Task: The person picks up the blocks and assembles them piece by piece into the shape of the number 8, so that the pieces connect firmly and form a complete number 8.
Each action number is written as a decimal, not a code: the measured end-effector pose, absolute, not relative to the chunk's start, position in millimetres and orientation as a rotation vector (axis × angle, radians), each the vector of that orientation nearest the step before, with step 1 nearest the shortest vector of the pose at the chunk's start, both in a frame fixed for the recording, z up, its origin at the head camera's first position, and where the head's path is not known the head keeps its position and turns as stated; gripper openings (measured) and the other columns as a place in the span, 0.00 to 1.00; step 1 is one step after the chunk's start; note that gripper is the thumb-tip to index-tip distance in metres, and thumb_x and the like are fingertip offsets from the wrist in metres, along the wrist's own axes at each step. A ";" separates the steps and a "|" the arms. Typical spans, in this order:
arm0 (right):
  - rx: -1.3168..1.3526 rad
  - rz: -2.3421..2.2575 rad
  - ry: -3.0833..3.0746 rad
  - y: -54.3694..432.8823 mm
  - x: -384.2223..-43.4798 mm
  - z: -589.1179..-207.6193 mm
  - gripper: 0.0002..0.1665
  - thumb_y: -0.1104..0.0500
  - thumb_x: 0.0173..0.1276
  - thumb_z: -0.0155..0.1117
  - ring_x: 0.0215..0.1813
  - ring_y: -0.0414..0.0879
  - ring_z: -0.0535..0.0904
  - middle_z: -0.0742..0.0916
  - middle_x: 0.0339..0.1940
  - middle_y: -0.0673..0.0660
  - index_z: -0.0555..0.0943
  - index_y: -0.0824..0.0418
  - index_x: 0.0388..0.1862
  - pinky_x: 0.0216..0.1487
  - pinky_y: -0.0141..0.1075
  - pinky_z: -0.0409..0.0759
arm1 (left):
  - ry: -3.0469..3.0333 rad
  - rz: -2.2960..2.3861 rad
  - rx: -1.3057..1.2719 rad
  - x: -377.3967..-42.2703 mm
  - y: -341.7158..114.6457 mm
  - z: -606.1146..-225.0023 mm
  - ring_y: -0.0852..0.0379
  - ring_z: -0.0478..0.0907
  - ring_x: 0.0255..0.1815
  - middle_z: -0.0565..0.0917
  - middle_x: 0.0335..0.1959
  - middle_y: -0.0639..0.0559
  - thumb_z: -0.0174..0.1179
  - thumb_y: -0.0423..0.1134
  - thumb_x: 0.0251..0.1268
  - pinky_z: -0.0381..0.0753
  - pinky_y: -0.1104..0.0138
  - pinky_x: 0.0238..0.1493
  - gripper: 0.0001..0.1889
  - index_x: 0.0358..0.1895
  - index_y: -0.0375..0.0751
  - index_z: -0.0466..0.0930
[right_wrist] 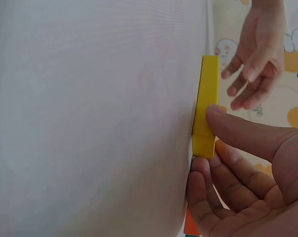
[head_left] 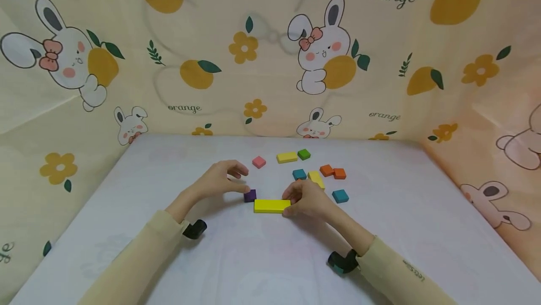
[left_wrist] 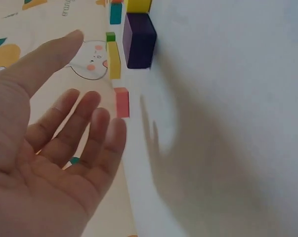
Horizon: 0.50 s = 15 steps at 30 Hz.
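Observation:
My right hand [head_left: 310,198] pinches the right end of a long yellow block [head_left: 268,206] between thumb and fingers. In the right wrist view, the thumb lies on one long side of that yellow block [right_wrist: 207,94], with curled fingers at its near end. Just beyond the block's left end sits a small purple block [head_left: 250,196] on the table. My left hand [head_left: 220,179] hovers beside the purple block, its fingers loosely spread and holding nothing. From the left wrist, a gap shows between the thumb and the purple block [left_wrist: 140,42].
Farther back on the white table [head_left: 236,258] lie a pink block [head_left: 259,162], a yellow block [head_left: 287,157] and a green block [head_left: 304,154]. Behind and right of my right hand are two blue blocks, another yellow block [head_left: 316,179] and orange blocks [head_left: 339,173]. A patterned cloth [head_left: 270,60] rises behind.

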State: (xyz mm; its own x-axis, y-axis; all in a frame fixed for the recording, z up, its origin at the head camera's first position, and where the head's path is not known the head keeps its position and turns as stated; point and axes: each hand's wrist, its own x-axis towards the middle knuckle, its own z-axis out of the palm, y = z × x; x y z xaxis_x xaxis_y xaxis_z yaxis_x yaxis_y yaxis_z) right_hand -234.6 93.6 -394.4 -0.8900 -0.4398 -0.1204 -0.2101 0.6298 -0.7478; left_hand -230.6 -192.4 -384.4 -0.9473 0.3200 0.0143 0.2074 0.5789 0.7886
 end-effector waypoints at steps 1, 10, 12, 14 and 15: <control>-0.531 -1.119 2.565 93.7 -234.5 -394.3 0.18 0.63 0.46 0.84 0.34 0.48 0.76 0.83 0.28 0.52 0.85 0.55 0.36 0.37 0.37 0.76 | 2.681 1.314 0.440 -233.7 -192.5 -384.9 0.50 0.74 0.54 0.81 0.52 0.46 0.75 0.45 0.54 0.76 0.56 0.55 0.26 0.55 0.38 0.79; -0.558 -1.091 2.592 92.7 -233.0 -394.5 0.18 0.62 0.47 0.83 0.35 0.48 0.76 0.83 0.29 0.51 0.86 0.55 0.37 0.37 0.36 0.77 | 2.710 1.356 0.300 -254.4 -196.1 -388.2 0.48 0.74 0.55 0.81 0.54 0.46 0.73 0.44 0.57 0.74 0.53 0.57 0.24 0.55 0.38 0.79; -0.544 -1.092 2.594 92.8 -232.1 -394.1 0.18 0.62 0.47 0.83 0.35 0.48 0.76 0.83 0.29 0.51 0.85 0.55 0.37 0.37 0.36 0.77 | 2.703 1.365 0.287 -259.2 -196.9 -390.7 0.48 0.74 0.55 0.80 0.54 0.46 0.72 0.44 0.58 0.75 0.53 0.56 0.24 0.55 0.38 0.79; -0.536 -1.095 2.594 93.2 -231.7 -393.7 0.18 0.62 0.47 0.83 0.35 0.48 0.76 0.83 0.29 0.51 0.85 0.55 0.37 0.37 0.36 0.77 | 2.701 1.370 0.273 -263.5 -196.9 -392.7 0.48 0.74 0.55 0.80 0.54 0.46 0.73 0.43 0.58 0.76 0.54 0.55 0.24 0.55 0.38 0.79; -0.535 -1.096 2.593 93.5 -231.6 -393.4 0.18 0.62 0.47 0.83 0.35 0.48 0.76 0.83 0.29 0.52 0.85 0.55 0.37 0.38 0.36 0.77 | 2.701 1.371 0.267 -265.5 -196.6 -393.7 0.48 0.74 0.55 0.80 0.54 0.46 0.73 0.43 0.58 0.76 0.54 0.55 0.24 0.55 0.39 0.79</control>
State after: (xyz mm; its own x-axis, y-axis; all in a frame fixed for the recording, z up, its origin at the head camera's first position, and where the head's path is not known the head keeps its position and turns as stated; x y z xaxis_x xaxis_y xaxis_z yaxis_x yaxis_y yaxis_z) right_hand -231.6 93.5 -393.4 -0.8937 -0.4359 -0.1062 -0.2276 0.6446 -0.7299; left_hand -265.5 -196.6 -393.7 -0.9796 0.2006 -0.0102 0.1101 0.5790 0.8079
